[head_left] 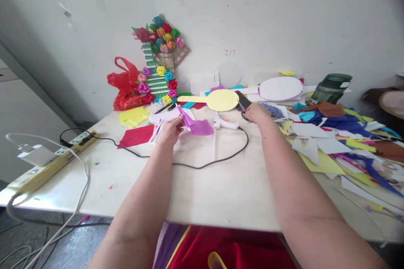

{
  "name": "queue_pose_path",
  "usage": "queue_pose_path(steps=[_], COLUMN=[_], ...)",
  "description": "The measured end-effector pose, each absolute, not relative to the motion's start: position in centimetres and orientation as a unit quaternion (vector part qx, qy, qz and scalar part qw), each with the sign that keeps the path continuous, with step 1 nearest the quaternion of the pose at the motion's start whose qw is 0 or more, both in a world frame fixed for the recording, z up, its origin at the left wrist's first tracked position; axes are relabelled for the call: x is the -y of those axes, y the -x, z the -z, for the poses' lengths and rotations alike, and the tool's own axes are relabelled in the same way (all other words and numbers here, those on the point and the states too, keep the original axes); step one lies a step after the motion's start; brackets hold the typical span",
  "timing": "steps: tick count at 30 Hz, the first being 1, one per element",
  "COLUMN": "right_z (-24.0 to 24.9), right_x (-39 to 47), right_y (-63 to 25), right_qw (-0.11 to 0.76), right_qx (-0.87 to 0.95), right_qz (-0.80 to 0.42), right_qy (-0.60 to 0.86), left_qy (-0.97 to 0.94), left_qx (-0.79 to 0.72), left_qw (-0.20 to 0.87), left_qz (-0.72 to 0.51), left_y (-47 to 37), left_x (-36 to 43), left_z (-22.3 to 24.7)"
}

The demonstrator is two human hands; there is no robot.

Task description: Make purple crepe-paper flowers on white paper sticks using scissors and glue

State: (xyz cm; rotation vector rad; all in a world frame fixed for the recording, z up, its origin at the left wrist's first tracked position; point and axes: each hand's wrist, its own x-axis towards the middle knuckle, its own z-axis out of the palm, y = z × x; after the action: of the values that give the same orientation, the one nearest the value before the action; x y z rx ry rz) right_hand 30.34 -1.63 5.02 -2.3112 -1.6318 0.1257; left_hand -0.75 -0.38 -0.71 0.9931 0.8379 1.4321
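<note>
My left hand (173, 129) is closed on a piece of purple paper (202, 127), part of which spreads to the right of my fingers. Farther right, my right hand (257, 113) has its fingers closed around the dark handles of a pair of scissors (242, 106), whose blades reach toward a yellow paddle-shaped cutout (222, 100). Between the hands lies a white glue gun (225, 124) with a black cord. White strips (155, 133) lie beside my left hand, near a red sheet (135, 136).
A power strip (53, 164) with cables is at the left. Paper flowers (164, 35) and a red bag (126, 86) stand against the wall. Paper scraps (331, 143) and a green bottle (332, 88) occupy the right side. The glue gun's cord (202, 167) loops across the table.
</note>
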Motion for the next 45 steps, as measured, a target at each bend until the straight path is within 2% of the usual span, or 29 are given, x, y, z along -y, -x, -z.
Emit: queue_pose_path(steps=[3, 5, 8, 11, 19, 24, 32, 45], right_z=[-6.3, -6.8, -6.7, -6.4, -6.6, -6.8, -6.8, -5.2], right_x=[2.3, 2.9, 3.5, 3.8, 4.5, 4.5, 4.8, 4.3], right_y=[-28.4, -26.9, -24.8, -23.6, -23.4, -23.4, -22.3, -19.8], right_qw=[0.319, 0.378, 0.385, 0.332, 0.163, 0.111, 0.112, 0.182], right_qx=[0.566, 0.589, 0.633, 0.671, 0.749, 0.758, 0.765, 0.75], right_qz=[-0.225, -0.323, -0.427, -0.473, -0.471, -0.459, -0.433, -0.424], right_qy=[0.726, 0.637, 0.518, 0.465, 0.436, 0.45, 0.463, 0.474], left_qy=[-0.417, -0.409, -0.396, -0.387, -0.371, -0.338, -0.288, -0.278], left_qx=[-0.357, -0.36, -0.359, -0.352, -0.344, -0.351, -0.361, -0.361], left_qw=[0.563, 0.559, 0.555, 0.551, 0.54, 0.532, 0.537, 0.536], left_qz=[-0.618, -0.625, -0.637, -0.65, -0.673, -0.692, -0.706, -0.71], left_y=[0.7, 0.6, 0.6, 0.8, 1.1, 0.9, 0.4, 0.3], left_x=[0.5, 0.6, 0.5, 0.1, -0.2, 0.3, 0.7, 0.2], left_z=[0.6, 0.5, 0.4, 0.6, 0.8, 0.4, -0.1, 0.4])
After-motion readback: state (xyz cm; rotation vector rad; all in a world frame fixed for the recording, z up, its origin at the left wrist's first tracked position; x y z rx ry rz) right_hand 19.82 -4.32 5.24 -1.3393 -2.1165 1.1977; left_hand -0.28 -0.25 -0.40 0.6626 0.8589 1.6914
